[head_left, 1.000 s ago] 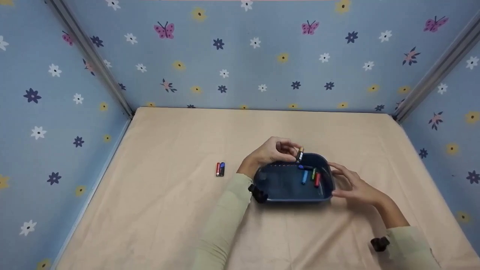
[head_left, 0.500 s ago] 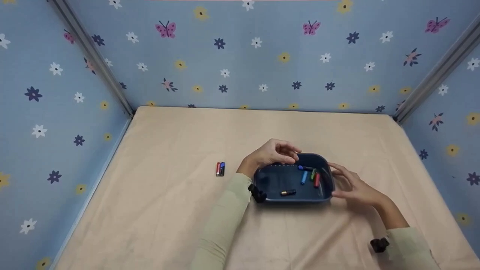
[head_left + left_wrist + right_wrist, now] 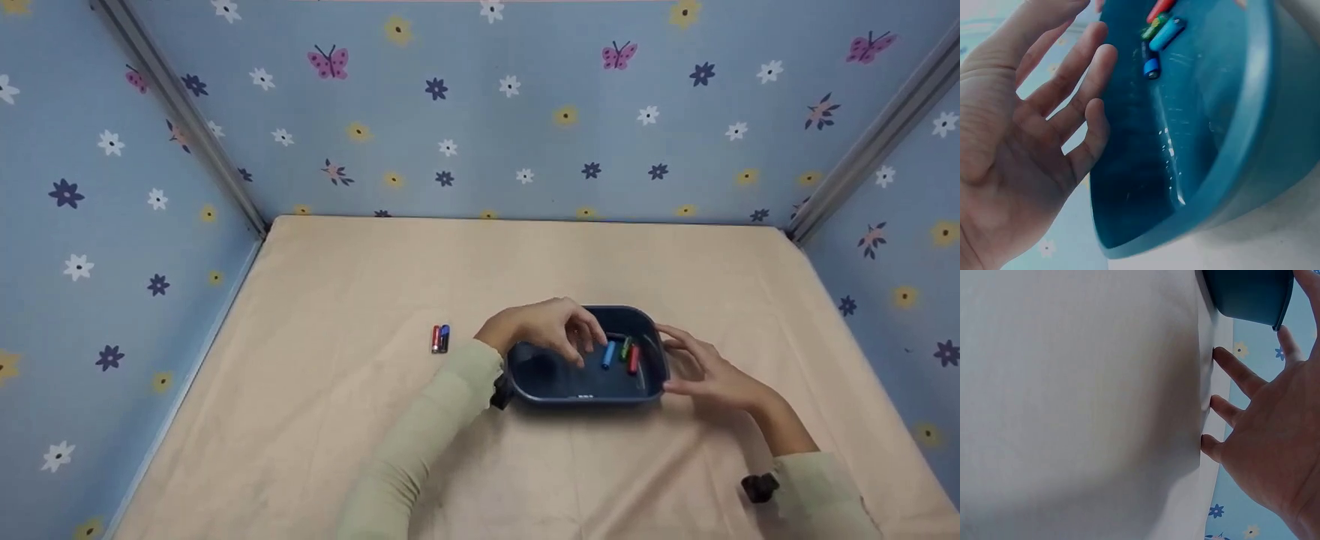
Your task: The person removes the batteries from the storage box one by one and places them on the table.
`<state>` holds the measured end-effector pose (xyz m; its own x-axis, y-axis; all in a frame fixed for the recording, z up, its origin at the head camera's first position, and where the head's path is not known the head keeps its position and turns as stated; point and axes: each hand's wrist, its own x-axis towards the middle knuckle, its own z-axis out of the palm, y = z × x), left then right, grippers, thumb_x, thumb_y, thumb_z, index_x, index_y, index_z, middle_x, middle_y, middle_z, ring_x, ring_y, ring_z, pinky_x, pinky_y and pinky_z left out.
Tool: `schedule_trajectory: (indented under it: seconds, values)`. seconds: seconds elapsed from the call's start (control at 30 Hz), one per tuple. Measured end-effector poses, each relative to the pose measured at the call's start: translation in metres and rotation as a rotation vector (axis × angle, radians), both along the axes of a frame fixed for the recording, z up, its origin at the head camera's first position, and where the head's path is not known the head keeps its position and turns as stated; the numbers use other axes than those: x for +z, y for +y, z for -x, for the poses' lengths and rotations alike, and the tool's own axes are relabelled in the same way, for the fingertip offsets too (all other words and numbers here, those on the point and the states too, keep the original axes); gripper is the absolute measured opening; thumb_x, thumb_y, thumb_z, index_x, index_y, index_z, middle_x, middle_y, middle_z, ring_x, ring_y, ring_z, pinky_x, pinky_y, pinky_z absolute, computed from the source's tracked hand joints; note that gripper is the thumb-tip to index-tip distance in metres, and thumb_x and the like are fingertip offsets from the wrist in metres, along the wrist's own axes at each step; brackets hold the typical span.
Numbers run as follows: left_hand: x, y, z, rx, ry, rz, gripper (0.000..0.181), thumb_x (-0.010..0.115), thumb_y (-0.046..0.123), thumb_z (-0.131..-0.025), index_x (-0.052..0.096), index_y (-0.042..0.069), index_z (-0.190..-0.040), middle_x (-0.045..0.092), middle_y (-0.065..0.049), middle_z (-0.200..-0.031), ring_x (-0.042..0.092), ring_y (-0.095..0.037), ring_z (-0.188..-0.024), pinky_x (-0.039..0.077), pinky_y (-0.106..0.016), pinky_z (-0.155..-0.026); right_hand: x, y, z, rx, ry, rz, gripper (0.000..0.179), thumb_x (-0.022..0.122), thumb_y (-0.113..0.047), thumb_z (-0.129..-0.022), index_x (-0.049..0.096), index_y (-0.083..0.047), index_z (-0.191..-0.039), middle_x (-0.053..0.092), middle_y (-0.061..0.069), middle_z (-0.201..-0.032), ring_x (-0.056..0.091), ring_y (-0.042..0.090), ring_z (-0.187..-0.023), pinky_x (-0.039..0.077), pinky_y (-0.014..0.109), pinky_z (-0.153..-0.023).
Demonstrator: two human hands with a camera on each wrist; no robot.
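My left hand (image 3: 566, 326) hovers over the dark blue plastic bin (image 3: 592, 400), its fingers loosely bent. Its palm and fingers hold nothing in the left wrist view. Inside the bin, toward the right, lie a light blue battery (image 3: 608, 355), a green battery (image 3: 625, 349), a red battery (image 3: 634, 359) and a black-and-blue battery (image 3: 1151, 63). Small white marks show at the bin's front inner wall; the black-and-gold battery is not clearly visible. My right hand (image 3: 716, 379) touches the bin's right end with thumb and index finger spread; its fingers look straight in the right wrist view.
A red battery (image 3: 436, 339) and a black-and-blue battery (image 3: 445, 339) lie side by side on the beige cloth (image 3: 315, 390), left of the bin. Blue flowered panels (image 3: 480, 112) with metal posts (image 3: 187, 120) enclose the back and sides.
My left hand let go of the black-and-gold battery, which dropped into the bin toward the front wall. That hand then shifted lower over the bin. My right hand stayed put.
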<state>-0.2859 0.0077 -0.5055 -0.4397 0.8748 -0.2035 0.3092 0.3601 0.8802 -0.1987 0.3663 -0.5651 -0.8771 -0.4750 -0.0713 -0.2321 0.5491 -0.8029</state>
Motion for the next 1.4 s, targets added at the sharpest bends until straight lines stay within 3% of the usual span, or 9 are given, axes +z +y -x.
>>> schedule_trajectory:
  seconds: [0.13, 0.27, 0.5, 0.67, 0.93, 1.13, 1.4]
  values:
    - [-0.001, 0.007, 0.002, -0.066, -0.009, 0.039, 0.054, 0.086, -0.004, -0.093, 0.072, -0.002, -0.145, 0.076, -0.028, -0.135, 0.073, -0.038, -0.127, 0.060, -0.024, -0.097, 0.000, 0.001, 0.001, 0.015, 0.026, 0.005, 0.091, 0.085, -0.015, -0.098, 0.036, -0.019, -0.176, 0.053, 0.027, -0.169, 0.041, 0.060, -0.158, 0.010, 0.093, -0.122]
    - [-0.002, 0.013, 0.002, -0.156, -0.009, 0.106, 0.054, 0.084, -0.007, -0.094, 0.072, 0.000, -0.147, 0.075, -0.029, -0.140, 0.072, -0.042, -0.131, 0.059, -0.025, -0.098, -0.001, 0.001, 0.000, 0.017, 0.032, -0.009, 0.092, 0.085, -0.016, -0.098, 0.035, -0.020, -0.176, 0.056, 0.028, -0.167, 0.040, 0.060, -0.159, 0.011, 0.094, -0.122]
    - [-0.013, 0.020, -0.007, -0.257, 0.043, 0.208, 0.054, 0.084, -0.003, -0.097, 0.074, 0.007, -0.148, 0.074, -0.023, -0.148, 0.075, -0.037, -0.131, 0.057, -0.025, -0.100, 0.000, 0.001, 0.001, 0.016, 0.031, -0.011, 0.092, 0.084, -0.017, -0.099, 0.035, -0.022, -0.176, 0.055, 0.027, -0.168, 0.040, 0.060, -0.160, 0.011, 0.094, -0.122]
    - [-0.022, 0.023, -0.012, -0.316, 0.058, 0.256, 0.051, 0.076, -0.007, -0.100, 0.073, 0.007, -0.149, 0.076, -0.021, -0.148, 0.072, -0.028, -0.133, 0.053, -0.018, -0.101, 0.001, 0.002, 0.001, 0.010, 0.020, -0.013, 0.091, 0.085, -0.017, -0.099, 0.036, -0.022, -0.176, 0.056, 0.028, -0.167, 0.035, 0.060, -0.162, 0.009, 0.094, -0.122]
    - [-0.025, 0.027, -0.014, -0.373, 0.135, 0.305, 0.054, 0.074, -0.010, -0.099, 0.073, 0.008, -0.151, 0.078, -0.017, -0.144, 0.071, -0.021, -0.134, 0.053, -0.016, -0.105, 0.000, 0.001, 0.000, 0.007, 0.015, -0.020, 0.091, 0.085, -0.018, -0.099, 0.036, -0.023, -0.175, 0.057, 0.028, -0.166, 0.032, 0.061, -0.162, 0.010, 0.093, -0.120]
    - [-0.026, 0.031, -0.017, -0.398, 0.193, 0.344, 0.054, 0.076, -0.008, -0.100, 0.074, 0.011, -0.150, 0.081, -0.015, -0.136, 0.068, -0.009, -0.115, 0.052, -0.015, -0.096, 0.000, 0.001, 0.000, 0.008, 0.007, 0.000, 0.090, 0.084, -0.015, -0.099, 0.037, -0.022, -0.176, 0.052, 0.027, -0.170, 0.037, 0.059, -0.160, 0.009, 0.092, -0.121]
    - [-0.025, 0.034, -0.018, -0.386, 0.191, 0.426, 0.058, 0.077, -0.007, -0.100, 0.071, 0.014, -0.154, 0.080, -0.011, -0.136, 0.062, -0.004, -0.105, 0.052, -0.015, -0.093, 0.001, 0.002, 0.001, 0.008, 0.014, -0.009, 0.090, 0.085, -0.017, -0.099, 0.037, -0.023, -0.176, 0.055, 0.027, -0.169, 0.035, 0.060, -0.162, 0.010, 0.092, -0.122]
